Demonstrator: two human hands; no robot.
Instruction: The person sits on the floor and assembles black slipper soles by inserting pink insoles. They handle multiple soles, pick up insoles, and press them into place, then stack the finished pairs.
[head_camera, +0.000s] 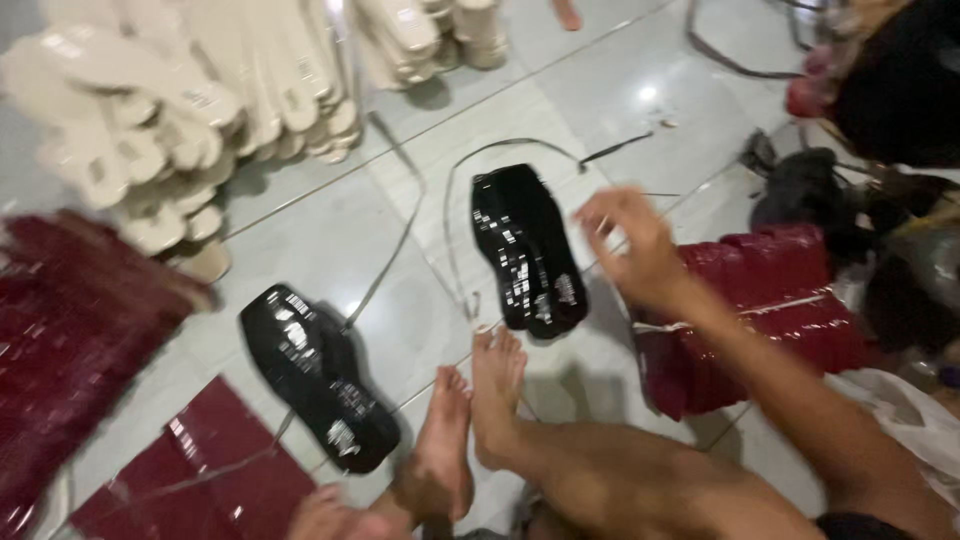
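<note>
At nine o'clock, a heap of dark red glossy sheets (70, 310), wrinkled and shiny like foil. At eleven o'clock, stacks of cream sole-shaped cutouts (180, 110), matte and flat, fanned over one another, with more cream sole stacks (430, 35) at twelve. At seven o'clock, a flat maroon sheet (215, 470) lying on the pale glossy tiled floor (330, 240). Beside it, toward the centre, a black sole-shaped piece (315, 375), glossy with white glints, long and rounded at the ends. At six o'clock, only a blurred sliver of the left hand (325, 515) at the lower edge; cannot tell how open it is or whether anything is in it. Just right of that, two bare feet (475, 415) on the tiles. At the centre, a second black glossy sole piece (528, 250), ringed by a thin grey strap (455, 230) looping over the floor. At two o'clock from it, the right hand (635, 245), arm stretched out from five o'clock, fingers loosely curled, blurred, nothing clearly held, hovering just beside that sole. At three o'clock, a stack of red glossy pieces (770, 300), ribbed at the edges.
</note>
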